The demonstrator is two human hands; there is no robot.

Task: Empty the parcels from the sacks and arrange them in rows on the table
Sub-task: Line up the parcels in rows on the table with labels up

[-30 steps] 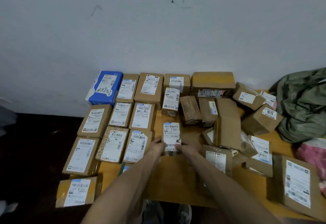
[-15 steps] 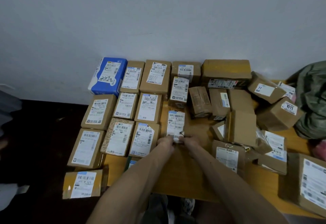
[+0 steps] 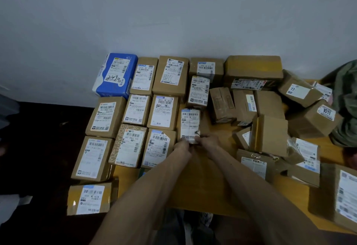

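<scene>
Fingers (image 3: 200, 139): left hand (image 3: 181, 146) and right hand (image 3: 208, 141) pinch the small brown cardboard parcel (image 3: 190, 123) at its near end.
Table (image 3: 202, 179): yellow wood, against white wall (image 3: 173, 13); dark floor (image 3: 38, 129) left.
Parcel: white barcode label up, just right of labelled rows (image 3: 135, 113).

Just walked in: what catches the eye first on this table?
The left hand and right hand grip the near end of a small labelled parcel mid-table, beside neat rows of boxes on the left. A blue parcel stands out at the back-left corner; brown boxes lie jumbled on the right, near a green sack.
</scene>
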